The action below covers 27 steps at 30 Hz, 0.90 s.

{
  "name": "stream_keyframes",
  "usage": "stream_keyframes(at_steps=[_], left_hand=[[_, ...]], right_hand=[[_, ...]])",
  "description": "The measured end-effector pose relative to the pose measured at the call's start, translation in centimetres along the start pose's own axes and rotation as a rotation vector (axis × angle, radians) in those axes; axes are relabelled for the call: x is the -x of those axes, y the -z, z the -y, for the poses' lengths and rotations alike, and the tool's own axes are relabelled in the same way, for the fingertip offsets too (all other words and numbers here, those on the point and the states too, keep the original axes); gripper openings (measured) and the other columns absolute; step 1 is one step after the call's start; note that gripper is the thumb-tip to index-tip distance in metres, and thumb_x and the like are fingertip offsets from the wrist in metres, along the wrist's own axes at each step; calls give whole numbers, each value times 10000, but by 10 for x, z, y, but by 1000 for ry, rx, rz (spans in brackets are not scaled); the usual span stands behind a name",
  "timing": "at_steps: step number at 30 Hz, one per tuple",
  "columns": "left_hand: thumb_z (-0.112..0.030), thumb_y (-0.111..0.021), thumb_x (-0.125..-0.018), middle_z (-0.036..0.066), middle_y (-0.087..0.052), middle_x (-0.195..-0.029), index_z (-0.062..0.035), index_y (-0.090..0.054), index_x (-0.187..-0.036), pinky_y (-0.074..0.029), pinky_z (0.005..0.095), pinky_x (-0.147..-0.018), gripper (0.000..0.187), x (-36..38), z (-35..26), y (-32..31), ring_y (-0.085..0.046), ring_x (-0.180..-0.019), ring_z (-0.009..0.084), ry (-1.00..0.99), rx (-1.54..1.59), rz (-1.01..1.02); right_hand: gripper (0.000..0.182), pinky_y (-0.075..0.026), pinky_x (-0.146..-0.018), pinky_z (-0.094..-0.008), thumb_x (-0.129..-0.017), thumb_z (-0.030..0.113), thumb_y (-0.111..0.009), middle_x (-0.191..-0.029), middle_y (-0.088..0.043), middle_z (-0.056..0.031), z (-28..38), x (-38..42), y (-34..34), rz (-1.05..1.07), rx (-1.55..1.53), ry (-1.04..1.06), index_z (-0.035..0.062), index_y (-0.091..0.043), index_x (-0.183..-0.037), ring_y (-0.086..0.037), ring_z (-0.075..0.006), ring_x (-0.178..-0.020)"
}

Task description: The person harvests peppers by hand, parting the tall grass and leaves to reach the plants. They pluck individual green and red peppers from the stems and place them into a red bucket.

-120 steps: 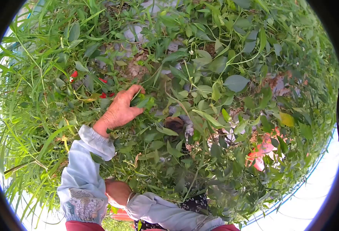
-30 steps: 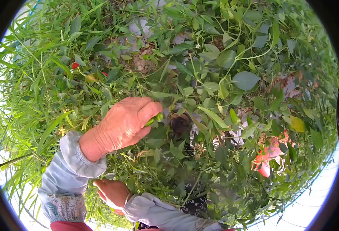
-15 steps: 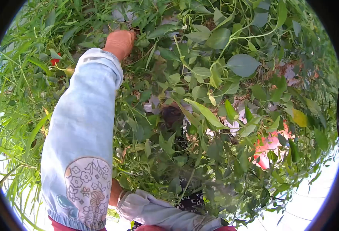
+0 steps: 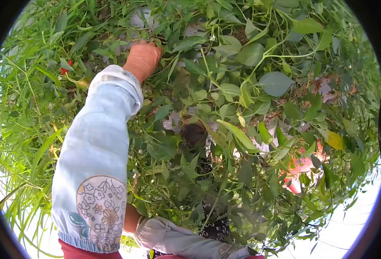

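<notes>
My left hand (image 4: 143, 59) reaches into the foliage at the upper left. Its back faces up and its fingers curl among the stems; whatever they grip is hidden. A pale blue sleeve (image 4: 97, 129) with a floral patch covers that arm. Low in the view, my right hand (image 4: 131, 218) is mostly hidden behind the left sleeve, with only skin near the wrist showing and its fingers out of sight. Small red fruits (image 4: 66, 66) hang among leaves left of my left hand. A small white flower (image 4: 212, 38) lies to its right.
Long grass blades (image 4: 26, 95) line the left side. Leafy stems spread across the middle and right, with a broad leaf (image 4: 275, 83) and a yellow leaf (image 4: 335, 140). A bright red object (image 4: 300, 170) shows through leaves at right. Black patterned fabric (image 4: 216, 226) lies low in the middle.
My left hand has drawn slightly down and right, and more of its knuckles show. The plants have shifted a little in the view. My right hand stays mostly hidden.
</notes>
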State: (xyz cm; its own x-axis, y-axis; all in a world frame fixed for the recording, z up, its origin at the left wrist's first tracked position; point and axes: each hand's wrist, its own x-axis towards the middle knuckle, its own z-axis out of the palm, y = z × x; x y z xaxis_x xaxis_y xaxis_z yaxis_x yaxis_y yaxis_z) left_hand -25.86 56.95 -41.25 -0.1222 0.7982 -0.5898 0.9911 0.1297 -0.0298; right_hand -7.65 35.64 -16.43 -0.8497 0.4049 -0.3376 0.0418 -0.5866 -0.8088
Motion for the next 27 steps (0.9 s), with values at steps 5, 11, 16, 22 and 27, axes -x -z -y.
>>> stream_keyframes(at_steps=[5, 11, 16, 22, 27], left_hand=[[-200, -615, -688, 88, -613, -867, -80, -582, -943, -480, 369, -741, 284, 42, -16, 51, -583, -864, 268, -181, 114, 23], [-185, -606, -679, 126, -593, -796, -58, -577, -905, -475, 394, -704, 261, 114, -4, 86, -582, -783, 317, -142, 542, 43], [-154, -591, -699, 111, -590, -797, -52, -577, -882, -466, 400, -679, 209, 168, 16, 109, -575, -777, 321, -84, 756, -105], [-103, -632, -640, 93, -553, -769, -76, -578, -837, -460, 369, -590, 206, 250, 20, 136, -546, -693, 286, -29, 591, -402], [-166, -639, -648, 77, -547, -765, -73, -579, -843, -448, 347, -563, 224, 304, 0, 119, -541, -686, 253, -63, 493, -324]], right_hand=[[274, -468, -639, -407, -821, 106, -515, -840, -583, -157, 22, -15, 8, 318, 165, -436, 76, -473, -1090, -586, -329, -763], [283, -469, -633, -390, -819, 121, -532, -818, -591, -131, 21, -18, 15, 261, 166, -410, 84, -473, -1093, -592, -312, -749], [220, -489, -694, -311, -897, 131, -508, -888, -600, -59, 13, -23, 14, 171, -232, -635, 12, -510, -1081, -588, -124, -802], [219, -468, -695, -284, -904, 189, -500, -944, -609, -65, 31, -45, 32, -479, -712, -588, 51, -530, -1071, -592, -145, -817], [262, -424, -774, -284, -920, 328, -454, -965, -586, 22, 31, -47, 37, -517, -1086, -386, 111, -538, -1042, -549, -116, -861]])
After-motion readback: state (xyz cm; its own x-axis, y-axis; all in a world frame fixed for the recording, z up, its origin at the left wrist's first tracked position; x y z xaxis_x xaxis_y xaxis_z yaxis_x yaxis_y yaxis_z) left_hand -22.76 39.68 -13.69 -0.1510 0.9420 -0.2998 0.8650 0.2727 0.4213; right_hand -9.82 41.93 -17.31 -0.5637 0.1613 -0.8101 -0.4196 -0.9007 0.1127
